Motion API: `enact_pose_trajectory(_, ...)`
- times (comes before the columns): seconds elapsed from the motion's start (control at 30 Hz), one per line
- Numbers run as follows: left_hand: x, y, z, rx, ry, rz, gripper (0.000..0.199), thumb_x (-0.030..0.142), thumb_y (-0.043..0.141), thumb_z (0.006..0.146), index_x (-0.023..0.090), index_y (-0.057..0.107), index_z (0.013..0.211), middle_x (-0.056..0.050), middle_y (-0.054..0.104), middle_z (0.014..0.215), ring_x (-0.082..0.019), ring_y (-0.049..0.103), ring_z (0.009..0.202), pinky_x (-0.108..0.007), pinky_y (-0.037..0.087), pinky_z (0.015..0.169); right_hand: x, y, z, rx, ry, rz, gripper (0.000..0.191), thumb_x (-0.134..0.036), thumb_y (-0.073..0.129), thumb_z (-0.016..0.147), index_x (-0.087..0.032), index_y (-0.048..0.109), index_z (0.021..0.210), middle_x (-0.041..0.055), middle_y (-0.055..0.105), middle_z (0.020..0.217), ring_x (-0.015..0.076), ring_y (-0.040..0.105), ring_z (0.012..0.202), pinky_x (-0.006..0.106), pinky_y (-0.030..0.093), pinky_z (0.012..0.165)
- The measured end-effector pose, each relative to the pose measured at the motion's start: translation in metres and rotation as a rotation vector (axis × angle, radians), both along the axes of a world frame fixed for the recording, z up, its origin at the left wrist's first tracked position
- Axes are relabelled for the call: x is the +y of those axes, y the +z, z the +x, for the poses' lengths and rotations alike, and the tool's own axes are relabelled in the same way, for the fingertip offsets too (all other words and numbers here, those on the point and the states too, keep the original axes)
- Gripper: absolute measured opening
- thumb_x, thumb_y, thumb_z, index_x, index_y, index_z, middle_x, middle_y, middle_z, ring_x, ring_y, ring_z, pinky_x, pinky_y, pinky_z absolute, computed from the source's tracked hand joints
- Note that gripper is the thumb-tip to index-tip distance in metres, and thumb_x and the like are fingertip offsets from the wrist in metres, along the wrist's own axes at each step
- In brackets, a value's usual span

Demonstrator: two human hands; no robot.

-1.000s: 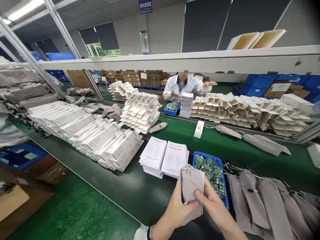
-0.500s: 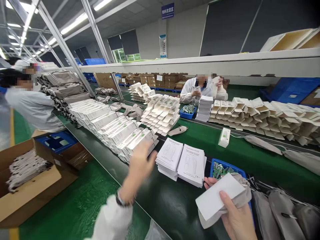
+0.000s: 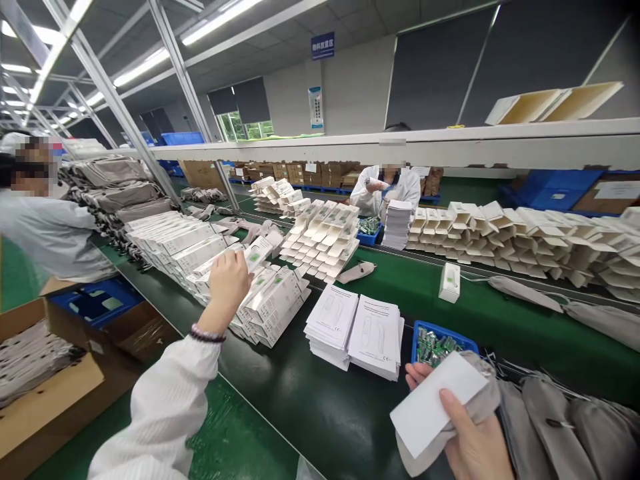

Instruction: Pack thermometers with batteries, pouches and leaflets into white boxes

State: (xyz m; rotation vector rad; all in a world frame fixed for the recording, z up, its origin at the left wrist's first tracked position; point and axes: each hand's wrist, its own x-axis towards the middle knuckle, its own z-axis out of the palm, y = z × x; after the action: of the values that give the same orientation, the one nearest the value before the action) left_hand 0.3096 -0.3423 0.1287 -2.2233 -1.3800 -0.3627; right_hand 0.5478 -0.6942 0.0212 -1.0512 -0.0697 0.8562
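Observation:
My right hand (image 3: pixel 475 447) is low at the lower right, gripping a grey drawstring pouch (image 3: pixel 475 393) with a flat white card or box (image 3: pixel 435 413) lying against its mouth. How far the white piece sits inside the pouch is hidden. My left hand (image 3: pixel 227 283), with a beaded bracelet and white sleeve, reaches out over a long row of white product boxes with green labels (image 3: pixel 273 303). Its fingers are at a tilted box (image 3: pixel 257 253), and I cannot tell whether they grip it.
Two stacks of printed leaflets (image 3: pixel 330 327) lie on the dark belt. A blue tray of green batteries (image 3: pixel 440 347) stands beside them. Grey pouches (image 3: pixel 550 420) lie at the right, folded white inserts (image 3: pixel 323 243) stand beyond, and a co-worker (image 3: pixel 387 190) sits across. Another person (image 3: pixel 45 233) stands left, beside cardboard boxes.
My left hand has left the pouch and moved forward over the boxes. The right hand now holds the pouch alone, with the white piece at it. The view has tilted upward.

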Motion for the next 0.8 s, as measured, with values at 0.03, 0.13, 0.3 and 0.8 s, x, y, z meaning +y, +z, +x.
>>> enact_pose_trajectory(0.03, -0.02, 0.004, 0.008, -0.012, -0.033, -0.007, 0.043, 0.035, 0.051, 0.092, 0.004, 0.048, 0.122, -0.026, 0.059, 0.117, -0.039, 0.059, 0.107, -0.044, 0.05, 0.082, -0.004, 0.009, 0.005, 0.005, -0.04, 0.017, 0.065, -0.043, 0.086, 0.071, -0.019, 0.057, 0.124, 0.0159, 0.072, 0.118, 0.0378, 0.068, 0.111, 0.054, 0.056, 0.1)
enact_pose_trajectory(0.13, -0.096, -0.007, 0.035, -0.034, -0.268, -0.286, 0.031, 0.04, 0.048, 0.094, 0.014, 0.049, 0.111, -0.013, 0.065, 0.098, -0.029, 0.065, 0.079, -0.032, 0.047, 0.055, -0.013, 0.044, 0.017, -0.009, -0.172, 0.131, 0.055, -0.042, 0.083, 0.075, -0.024, 0.061, 0.121, 0.0123, 0.075, 0.113, 0.0348, 0.072, 0.104, 0.046, 0.063, 0.087)
enact_pose_trajectory(0.3, -0.2, -0.061, 0.066, 0.018, -0.837, -0.566, 0.052, 0.022, 0.056, 0.086, 0.02, 0.038, 0.134, -0.011, 0.068, 0.112, -0.028, 0.067, 0.091, -0.039, 0.055, 0.074, -0.003, 0.079, 0.039, -0.083, -0.293, 0.256, 0.046, -0.038, 0.085, 0.074, -0.024, 0.065, 0.113, 0.01, 0.076, 0.111, 0.0299, 0.072, 0.104, 0.039, 0.064, 0.086)
enact_pose_trajectory(0.8, -0.278, -0.116, 0.119, -0.488, -0.584, -1.302, 0.03, 0.021, 0.057, 0.084, 0.022, 0.042, 0.109, -0.006, 0.065, 0.103, -0.026, 0.062, 0.089, -0.033, 0.043, 0.073, -0.013, 0.044, 0.057, -0.444, -0.126, 0.172, 0.04, -0.034, 0.082, 0.08, -0.018, 0.066, 0.112, 0.0136, 0.074, 0.113, 0.0307, 0.071, 0.107, 0.046, 0.06, 0.096)
